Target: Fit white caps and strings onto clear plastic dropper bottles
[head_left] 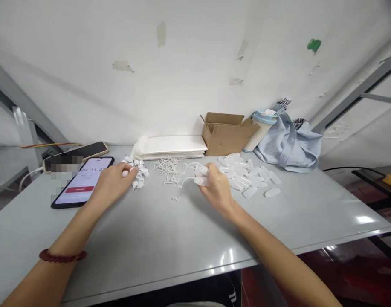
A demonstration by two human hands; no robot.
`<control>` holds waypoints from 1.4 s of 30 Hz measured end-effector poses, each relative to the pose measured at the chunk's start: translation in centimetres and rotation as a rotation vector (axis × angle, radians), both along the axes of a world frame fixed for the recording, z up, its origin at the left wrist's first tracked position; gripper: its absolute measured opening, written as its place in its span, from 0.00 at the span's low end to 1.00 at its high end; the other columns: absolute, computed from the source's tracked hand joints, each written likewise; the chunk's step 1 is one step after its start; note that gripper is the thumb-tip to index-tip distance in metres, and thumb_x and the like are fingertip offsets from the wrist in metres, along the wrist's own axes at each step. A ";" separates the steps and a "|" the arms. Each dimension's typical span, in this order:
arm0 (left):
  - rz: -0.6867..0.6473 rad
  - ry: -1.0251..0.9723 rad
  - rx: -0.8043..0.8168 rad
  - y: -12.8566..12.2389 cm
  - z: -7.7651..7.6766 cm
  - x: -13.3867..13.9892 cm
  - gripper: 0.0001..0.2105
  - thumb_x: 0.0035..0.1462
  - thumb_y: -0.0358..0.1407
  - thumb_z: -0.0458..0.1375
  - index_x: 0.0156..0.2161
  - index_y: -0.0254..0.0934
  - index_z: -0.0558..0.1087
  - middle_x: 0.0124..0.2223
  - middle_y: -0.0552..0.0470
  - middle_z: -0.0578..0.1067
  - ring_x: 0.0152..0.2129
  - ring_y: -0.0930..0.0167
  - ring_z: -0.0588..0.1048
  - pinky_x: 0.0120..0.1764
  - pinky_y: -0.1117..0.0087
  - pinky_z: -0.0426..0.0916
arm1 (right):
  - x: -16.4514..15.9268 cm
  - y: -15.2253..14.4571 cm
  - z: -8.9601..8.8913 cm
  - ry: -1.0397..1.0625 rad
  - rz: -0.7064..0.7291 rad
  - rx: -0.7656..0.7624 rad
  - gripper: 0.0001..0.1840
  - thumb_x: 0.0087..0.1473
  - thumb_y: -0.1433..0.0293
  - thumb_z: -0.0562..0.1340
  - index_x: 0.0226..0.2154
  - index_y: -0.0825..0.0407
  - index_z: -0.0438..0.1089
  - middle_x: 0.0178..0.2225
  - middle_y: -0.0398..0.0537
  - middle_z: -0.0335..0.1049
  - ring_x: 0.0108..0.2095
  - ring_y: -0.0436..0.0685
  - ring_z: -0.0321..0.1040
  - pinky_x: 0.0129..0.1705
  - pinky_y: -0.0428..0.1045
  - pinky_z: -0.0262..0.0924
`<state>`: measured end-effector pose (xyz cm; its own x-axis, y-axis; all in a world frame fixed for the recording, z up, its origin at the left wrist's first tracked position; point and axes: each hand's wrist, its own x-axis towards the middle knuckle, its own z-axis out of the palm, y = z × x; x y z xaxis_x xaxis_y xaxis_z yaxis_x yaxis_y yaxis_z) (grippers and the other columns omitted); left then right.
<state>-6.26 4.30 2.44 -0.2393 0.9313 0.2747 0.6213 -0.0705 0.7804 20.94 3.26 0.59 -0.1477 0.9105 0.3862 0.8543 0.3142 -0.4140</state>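
My left hand (114, 183) is at the left of the table, its fingers closed on a small white plastic piece at the edge of a pile of small white plastic parts (140, 183). Near the middle, my right hand (216, 187) is closed around white plastic pieces (201, 175) with thin white cords (185, 181) trailing from them to the left. Between the hands lies a tangled heap of white cords (168, 168). To the right of my right hand is a spread of translucent white oval plastic pieces (246, 175).
A phone with a lit timer (83, 181) lies beside my left forearm, a second phone (76, 155) behind it. Along the wall are a stack of white envelopes (172, 145), an open cardboard box (225, 138), a blue-lidded cup (261, 128) and a light blue cloth bag (288, 145).
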 end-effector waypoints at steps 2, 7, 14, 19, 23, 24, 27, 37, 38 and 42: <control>0.013 0.082 0.044 0.2 -0.6 -0.3 0.07 0.44 0.28 0.63 0.19 0.38 0.71 0.18 0.61 0.67 0.16 0.79 0.60 0.20 0.78 0.49 | -0.1 0.0 -0.1 -0.018 0.001 -0.016 0.10 0.50 0.73 0.55 0.38 0.51 0.58 0.36 0.52 0.72 0.31 0.60 0.69 0.28 0.47 0.52; -0.053 0.248 0.048 0.4 -0.8 -1.3 0.03 0.46 0.32 0.63 0.25 0.39 0.74 0.22 0.60 0.71 0.19 0.77 0.65 0.24 0.78 0.53 | -0.3 -0.1 -0.1 -0.129 0.043 -0.035 0.12 0.50 0.76 0.55 0.40 0.52 0.59 0.37 0.51 0.71 0.29 0.58 0.67 0.26 0.46 0.47; -0.203 0.305 0.050 -1.9 0.7 1.2 0.16 0.52 0.43 0.61 0.44 0.37 0.73 0.39 0.51 0.74 0.32 0.66 0.72 0.30 0.72 0.62 | -0.9 -0.5 -0.3 -0.371 0.071 -0.034 0.09 0.53 0.77 0.56 0.38 0.53 0.61 0.39 0.51 0.69 0.26 0.54 0.65 0.22 0.47 0.38; -0.585 0.458 0.130 -4.6 -1.2 6.2 0.28 0.57 0.40 0.55 0.61 0.33 0.56 0.55 0.39 0.68 0.49 0.56 0.68 0.45 0.59 0.67 | -1.7 -1.2 -0.7 -0.538 0.293 0.123 0.08 0.55 0.80 0.55 0.37 0.53 0.62 0.33 0.49 0.68 0.30 0.55 0.65 0.24 0.47 0.45; -0.552 0.832 0.074 -5.3 -2.5 7.3 0.16 0.62 0.28 0.38 0.35 0.33 0.69 0.33 0.43 0.71 0.32 0.59 0.70 0.35 0.55 0.65 | -2.3 -1.5 -1.0 -0.594 0.347 0.239 0.10 0.58 0.81 0.51 0.34 0.53 0.62 0.30 0.48 0.66 0.30 0.55 0.63 0.25 0.48 0.48; -0.562 0.865 0.043 -5.4 -2.5 7.2 0.18 0.62 0.28 0.36 0.30 0.36 0.67 0.30 0.44 0.70 0.28 0.60 0.69 0.33 0.56 0.64 | -2.3 -1.4 -1.1 -0.598 0.350 0.248 0.10 0.58 0.81 0.51 0.33 0.52 0.62 0.30 0.48 0.66 0.30 0.56 0.62 0.26 0.48 0.48; -0.634 0.718 -0.065 -5.6 -1.7 7.0 0.18 0.65 0.33 0.35 0.26 0.39 0.61 0.27 0.50 0.68 0.25 0.65 0.68 0.30 0.62 0.63 | -1.8 -1.0 -0.9 -0.593 0.358 0.263 0.11 0.57 0.82 0.51 0.33 0.52 0.62 0.31 0.48 0.67 0.30 0.56 0.61 0.26 0.49 0.46; -0.409 0.517 -0.184 -5.2 -1.3 7.3 0.15 0.60 0.47 0.43 0.41 0.38 0.63 0.32 0.50 0.71 0.27 0.64 0.71 0.30 0.65 0.63 | -0.6 0.3 -0.5 -0.550 0.404 0.252 0.08 0.55 0.81 0.54 0.34 0.53 0.62 0.29 0.47 0.67 0.28 0.54 0.59 0.27 0.49 0.42; -0.418 0.526 -0.187 -5.3 -1.5 7.4 0.15 0.60 0.46 0.43 0.42 0.38 0.63 0.34 0.48 0.71 0.30 0.63 0.72 0.31 0.65 0.63 | -0.8 0.1 -0.6 -0.548 0.419 0.262 0.07 0.56 0.80 0.54 0.33 0.53 0.62 0.29 0.47 0.67 0.28 0.54 0.59 0.27 0.49 0.42; -0.575 0.546 -0.294 -5.6 -1.6 7.8 0.14 0.60 0.39 0.37 0.30 0.40 0.62 0.31 0.47 0.70 0.30 0.61 0.70 0.32 0.62 0.61 | -1.5 -0.7 -0.4 -0.545 0.446 0.251 0.08 0.55 0.81 0.52 0.33 0.53 0.61 0.30 0.48 0.67 0.27 0.54 0.60 0.27 0.49 0.43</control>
<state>1.50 -1.35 0.88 0.3895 0.9191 -0.0589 0.8463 -0.3319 0.4167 19.48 2.59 0.16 -0.7123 0.6135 0.3410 0.6872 0.7084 0.1611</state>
